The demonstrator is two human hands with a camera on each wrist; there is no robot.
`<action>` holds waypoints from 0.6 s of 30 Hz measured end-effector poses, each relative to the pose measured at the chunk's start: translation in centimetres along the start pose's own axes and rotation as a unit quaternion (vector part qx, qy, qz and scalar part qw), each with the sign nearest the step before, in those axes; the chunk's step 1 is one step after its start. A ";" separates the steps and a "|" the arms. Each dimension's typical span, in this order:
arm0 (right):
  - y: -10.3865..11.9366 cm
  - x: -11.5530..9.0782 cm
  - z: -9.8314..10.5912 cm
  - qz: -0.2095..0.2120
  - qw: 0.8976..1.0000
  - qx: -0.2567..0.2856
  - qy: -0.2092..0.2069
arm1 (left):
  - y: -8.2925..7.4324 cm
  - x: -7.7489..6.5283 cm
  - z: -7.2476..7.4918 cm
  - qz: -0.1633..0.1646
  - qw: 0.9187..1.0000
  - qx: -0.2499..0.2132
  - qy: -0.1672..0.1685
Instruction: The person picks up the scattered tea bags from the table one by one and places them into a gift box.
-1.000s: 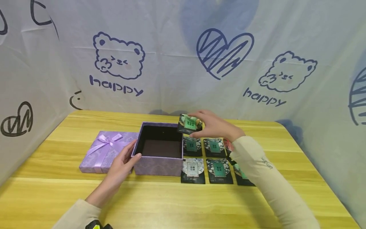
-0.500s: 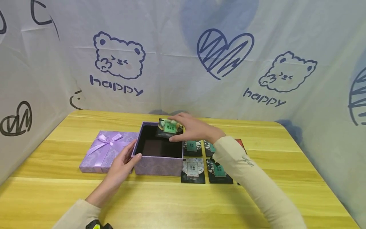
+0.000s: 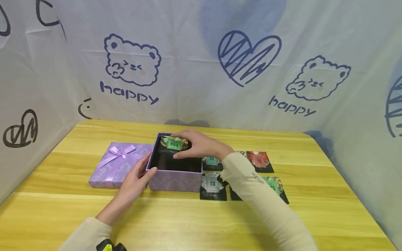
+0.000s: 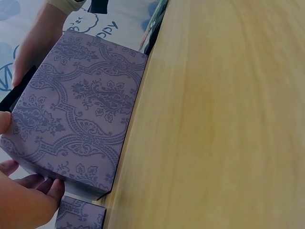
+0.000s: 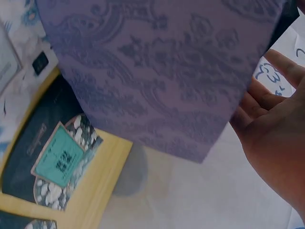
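Observation:
A purple patterned gift box (image 3: 176, 181), its top uncovered and its inside dark, stands on the table. My left hand (image 3: 135, 177) holds it at the front left corner, thumb at the rim and fingers against the left side wall, as the left wrist view also shows. Between thumb and fingers, my right hand (image 3: 204, 144) pinches a flat square black packet with a green label (image 3: 173, 143). That packet is at the box's opening, towards the back left. From the right wrist camera, the box wall hides the packet; only part of the right hand (image 5: 281, 129) shows beside it.
Left of the box lies its purple lid (image 3: 103, 170) with a ribbon bow. To the right are several flat packets in rows, including a white-labelled one (image 3: 213, 186), a red one (image 3: 260, 161) and a green one (image 3: 274, 186). My right forearm partly covers them. A printed cloth (image 3: 188, 69) hangs behind.
My right hand has carried the green-labelled packet leftwards, from above the box's right edge to the back left of its opening. My left hand keeps its hold on the box.

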State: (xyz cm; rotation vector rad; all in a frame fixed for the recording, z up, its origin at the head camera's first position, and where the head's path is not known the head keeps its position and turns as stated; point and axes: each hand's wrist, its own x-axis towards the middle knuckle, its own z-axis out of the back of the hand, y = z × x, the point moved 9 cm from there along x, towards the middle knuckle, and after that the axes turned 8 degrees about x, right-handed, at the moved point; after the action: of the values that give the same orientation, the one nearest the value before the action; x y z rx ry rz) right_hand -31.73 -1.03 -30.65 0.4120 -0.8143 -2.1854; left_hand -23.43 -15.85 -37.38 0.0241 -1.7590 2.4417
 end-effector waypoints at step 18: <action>-1.0 1.3 -2.2 -0.025 0.999 -0.004 0.036 | 0.2 0.0 0.1 -0.014 1.000 -0.003 -0.003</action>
State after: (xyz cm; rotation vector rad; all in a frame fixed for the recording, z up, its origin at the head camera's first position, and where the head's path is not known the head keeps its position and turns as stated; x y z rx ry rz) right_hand -31.99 -2.49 -33.01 0.5081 -0.7629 -2.2057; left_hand -23.45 -15.96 -37.50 0.0553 -1.7556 2.4203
